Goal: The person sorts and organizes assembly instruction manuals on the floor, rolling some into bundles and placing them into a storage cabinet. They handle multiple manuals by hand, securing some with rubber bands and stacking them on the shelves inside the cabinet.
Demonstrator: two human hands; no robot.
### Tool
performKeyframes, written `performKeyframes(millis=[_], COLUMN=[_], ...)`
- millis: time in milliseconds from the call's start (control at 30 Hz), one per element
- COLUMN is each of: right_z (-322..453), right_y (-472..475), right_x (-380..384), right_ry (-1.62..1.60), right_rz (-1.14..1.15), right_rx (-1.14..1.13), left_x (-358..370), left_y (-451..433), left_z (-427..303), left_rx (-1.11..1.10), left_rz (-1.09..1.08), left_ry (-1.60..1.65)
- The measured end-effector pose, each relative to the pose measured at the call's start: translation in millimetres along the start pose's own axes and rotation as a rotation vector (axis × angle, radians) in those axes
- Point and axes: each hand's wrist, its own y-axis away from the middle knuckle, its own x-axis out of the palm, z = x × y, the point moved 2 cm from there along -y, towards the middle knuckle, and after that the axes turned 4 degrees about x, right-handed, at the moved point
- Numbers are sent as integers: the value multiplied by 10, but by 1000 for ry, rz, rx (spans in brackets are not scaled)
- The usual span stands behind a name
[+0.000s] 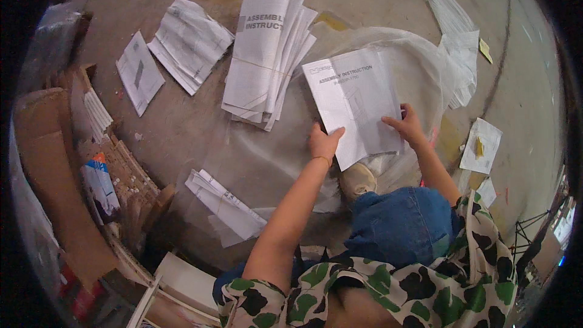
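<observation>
Between my two hands is a white assembly instruction booklet with a crease down it and a line drawing on its cover. My left hand grips its lower left edge, thumb on top. At the right edge, my right hand pinches it with the thumb on the cover and the fingers behind. Left of it lies a bundle of folded instruction sheets with a band around it. A sheet of translucent plastic film spreads on the floor beneath the booklet.
Crumpled papers and a single printed sheet lie farther left. A smaller folded bundle rests near my left forearm. Loose sheets are scattered at right. Cardboard and a wooden pallet line the left side.
</observation>
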Motion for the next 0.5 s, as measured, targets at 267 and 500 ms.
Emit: performKeyframes(millis=[267, 500], right_z=[130, 482], right_y=[160, 703], right_x=[76, -293], right_ry=[-323, -655], right_rz=[344, 516], right_rx=[270, 4], left_x=[-145, -749], left_y=[187, 631], left_z=[-293, -879], left_rx=[-59, -51], left_rz=[255, 569], left_ry=[258, 945])
